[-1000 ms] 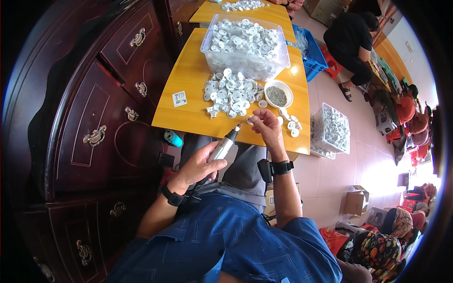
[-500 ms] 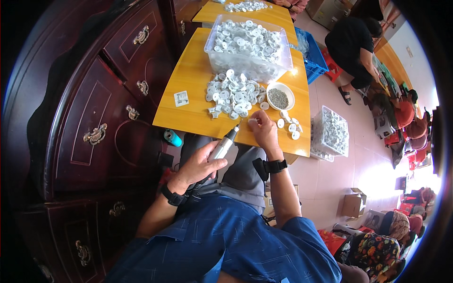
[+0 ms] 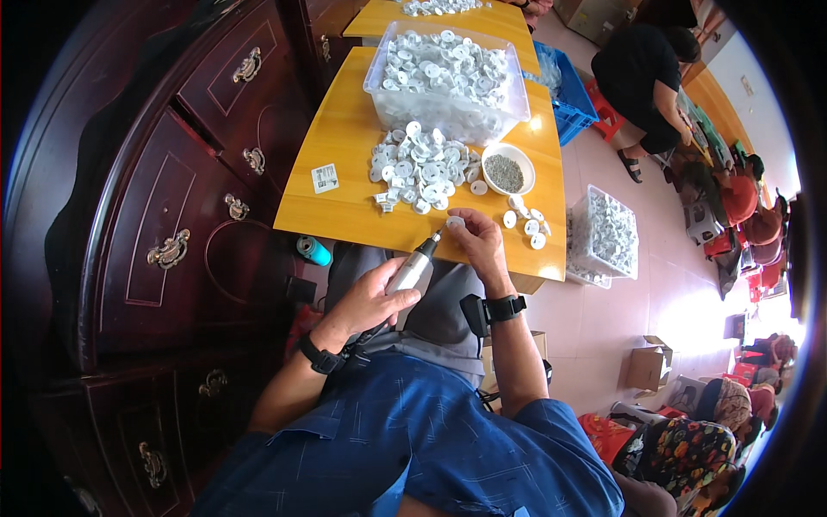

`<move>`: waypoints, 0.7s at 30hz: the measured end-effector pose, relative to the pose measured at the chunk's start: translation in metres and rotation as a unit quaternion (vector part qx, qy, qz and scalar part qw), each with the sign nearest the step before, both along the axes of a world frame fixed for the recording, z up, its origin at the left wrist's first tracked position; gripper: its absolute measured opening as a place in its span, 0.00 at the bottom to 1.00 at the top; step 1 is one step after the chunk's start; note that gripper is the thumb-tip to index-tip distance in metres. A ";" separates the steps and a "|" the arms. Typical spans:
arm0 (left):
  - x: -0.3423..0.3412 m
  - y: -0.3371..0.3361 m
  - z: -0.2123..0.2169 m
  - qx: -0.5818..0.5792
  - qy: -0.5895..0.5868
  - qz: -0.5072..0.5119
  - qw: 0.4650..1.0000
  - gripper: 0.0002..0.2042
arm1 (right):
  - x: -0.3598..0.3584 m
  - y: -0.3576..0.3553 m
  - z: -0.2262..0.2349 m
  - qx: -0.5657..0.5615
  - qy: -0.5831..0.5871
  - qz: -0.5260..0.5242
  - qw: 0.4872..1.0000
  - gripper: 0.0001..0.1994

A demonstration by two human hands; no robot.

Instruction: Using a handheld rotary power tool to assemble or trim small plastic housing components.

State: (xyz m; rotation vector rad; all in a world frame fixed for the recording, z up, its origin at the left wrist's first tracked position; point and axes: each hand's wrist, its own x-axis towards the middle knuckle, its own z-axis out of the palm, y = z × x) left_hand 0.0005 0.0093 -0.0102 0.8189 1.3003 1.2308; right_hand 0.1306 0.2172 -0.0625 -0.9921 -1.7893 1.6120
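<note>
My left hand (image 3: 376,297) is wrapped round an electric screwdriver (image 3: 411,270) with a silver body and black nose, its tip slanting up and to the right. Between the fingertips of my right hand (image 3: 481,244) is a small round white plastic part (image 3: 455,222), held at the table's near edge. The screwdriver's bit comes close to that part; whether they touch I cannot tell. Beyond my hands lies a heap of white plastic parts (image 3: 422,168). A white bowl (image 3: 528,183) of small metal screws (image 3: 504,173) stands beside it, with several loose white discs (image 3: 531,226) nearer me.
A large clear bin (image 3: 448,125) of white parts stands on the wooden table (image 3: 336,129). On the floor to the right are another filled clear bin (image 3: 607,237) and a blue crate (image 3: 575,116). Dark drawers (image 3: 146,215) line the left. Other people sit working at the right.
My right hand has shifted slightly left and turned, bringing the white part next to the screwdriver's tip. The screwdriver has moved slightly right. The whole view has shifted a little.
</note>
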 end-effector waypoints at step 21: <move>0.002 0.004 -0.002 -0.024 0.016 -0.007 1.000 0.27 | -0.002 0.000 -0.013 0.023 0.009 -0.010 1.000 0.11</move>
